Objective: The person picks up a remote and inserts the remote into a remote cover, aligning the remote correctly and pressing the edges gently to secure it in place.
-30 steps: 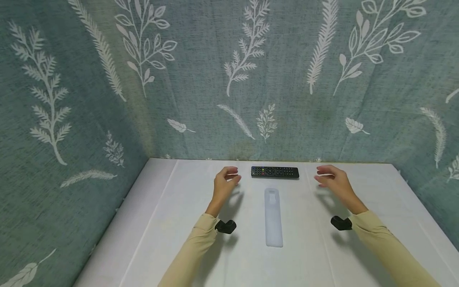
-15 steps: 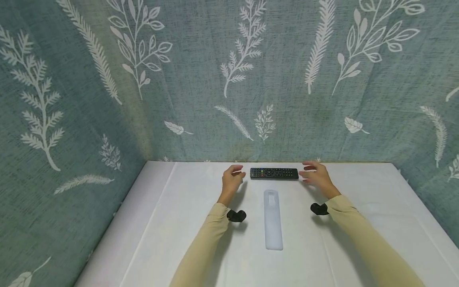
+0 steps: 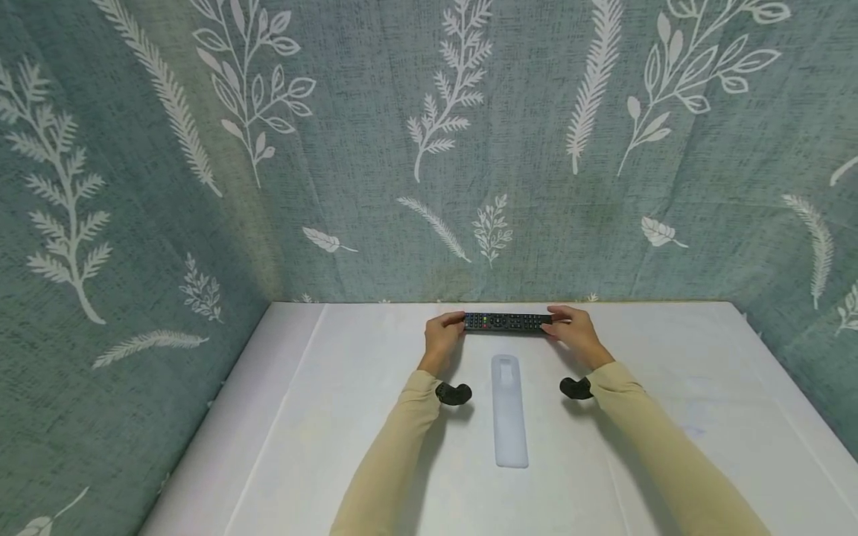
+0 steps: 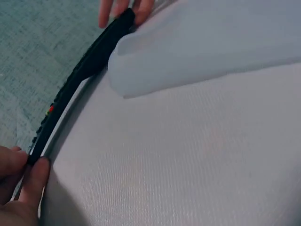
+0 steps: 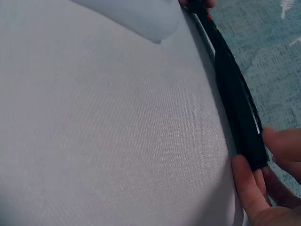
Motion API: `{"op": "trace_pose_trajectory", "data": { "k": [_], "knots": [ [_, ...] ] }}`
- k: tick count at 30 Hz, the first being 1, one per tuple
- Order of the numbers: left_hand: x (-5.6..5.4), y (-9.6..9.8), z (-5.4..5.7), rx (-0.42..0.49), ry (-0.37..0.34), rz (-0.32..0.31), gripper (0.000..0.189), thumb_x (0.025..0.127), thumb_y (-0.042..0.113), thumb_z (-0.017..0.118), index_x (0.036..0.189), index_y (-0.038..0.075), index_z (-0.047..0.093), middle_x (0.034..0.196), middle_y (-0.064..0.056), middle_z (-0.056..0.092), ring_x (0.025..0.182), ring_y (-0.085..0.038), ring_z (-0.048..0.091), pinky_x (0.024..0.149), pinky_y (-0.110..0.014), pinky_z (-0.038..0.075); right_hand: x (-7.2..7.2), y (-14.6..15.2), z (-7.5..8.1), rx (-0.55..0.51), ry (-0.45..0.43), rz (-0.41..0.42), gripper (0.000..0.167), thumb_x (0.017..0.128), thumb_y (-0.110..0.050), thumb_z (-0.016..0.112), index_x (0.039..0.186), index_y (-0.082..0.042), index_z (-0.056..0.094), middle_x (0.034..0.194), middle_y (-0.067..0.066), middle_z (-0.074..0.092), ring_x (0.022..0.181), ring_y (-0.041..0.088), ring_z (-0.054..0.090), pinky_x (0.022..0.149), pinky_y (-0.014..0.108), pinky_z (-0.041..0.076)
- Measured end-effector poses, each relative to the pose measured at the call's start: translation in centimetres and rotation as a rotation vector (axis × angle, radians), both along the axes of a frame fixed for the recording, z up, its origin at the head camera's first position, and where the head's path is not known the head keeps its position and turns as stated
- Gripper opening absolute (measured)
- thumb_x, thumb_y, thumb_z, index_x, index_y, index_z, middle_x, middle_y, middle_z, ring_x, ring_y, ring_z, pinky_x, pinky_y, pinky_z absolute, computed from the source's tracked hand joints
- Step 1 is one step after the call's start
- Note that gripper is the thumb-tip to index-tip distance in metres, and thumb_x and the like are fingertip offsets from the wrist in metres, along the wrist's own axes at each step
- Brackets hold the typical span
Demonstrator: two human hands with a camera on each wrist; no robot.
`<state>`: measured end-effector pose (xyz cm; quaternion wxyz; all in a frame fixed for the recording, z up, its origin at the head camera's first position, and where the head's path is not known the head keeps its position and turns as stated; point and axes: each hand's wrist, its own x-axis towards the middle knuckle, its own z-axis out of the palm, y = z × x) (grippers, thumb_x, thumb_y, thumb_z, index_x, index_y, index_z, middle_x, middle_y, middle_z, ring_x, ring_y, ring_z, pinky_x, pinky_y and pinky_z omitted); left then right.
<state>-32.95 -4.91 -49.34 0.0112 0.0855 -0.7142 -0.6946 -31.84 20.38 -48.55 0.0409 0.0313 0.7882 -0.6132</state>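
Your left hand (image 3: 442, 341) and right hand (image 3: 578, 336) are now further inward, their fingers (image 4: 36, 181) pinching the ends of the remote (image 3: 508, 322). It is near the far edge of the table (image 3: 322, 417), long axis along this edge, neither hand nearer.

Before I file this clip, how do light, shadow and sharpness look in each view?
Head view: fairly even light, soft shadows beside both forearms on the white table, labels on the remote too small to read. Left wrist view: dimmer, the remote apparently bowed, perhaps lens distortion, the pale cover low in detail. Right wrist view: also dim, the remote's dark side nearly featureless.
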Motion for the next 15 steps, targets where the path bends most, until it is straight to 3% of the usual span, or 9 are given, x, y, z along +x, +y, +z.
{"op": "trace_pose_trajectory", "data": {
  "k": [7, 15],
  "knots": [
    [0.3, -0.3, 0.3, 0.148, -0.019, 0.006, 0.026, 0.086, -0.009, 0.059, 0.112, -0.007, 0.066, 0.106, -0.020, 0.065, 0.080, -0.020, 0.068, 0.078, -0.031, 0.056, 0.5, 0.0, -0.1, -0.116, -0.019, -0.028, 0.047, 0.087, 0.003, 0.062, 0.131, 0.013, 0.047, 0.122, 0.027, 0.048, 0.078, 0.002, 0.060, 0.077, 0.020, 0.054],
    [0.5, -0.7, 2.0, 0.321, -0.011, 0.005, 0.028, 0.088, -0.008, 0.055, 0.114, -0.010, 0.063, 0.113, -0.021, 0.062, 0.078, -0.012, 0.064, 0.082, -0.029, 0.054, 1.8, 0.4, 1.3, -0.302, -0.034, 0.044, 0.054, 0.089, -0.002, 0.064, 0.135, 0.013, 0.040, 0.116, 0.014, 0.054, 0.083, 0.008, 0.066, 0.090, 0.033, 0.050]
  ]
}}
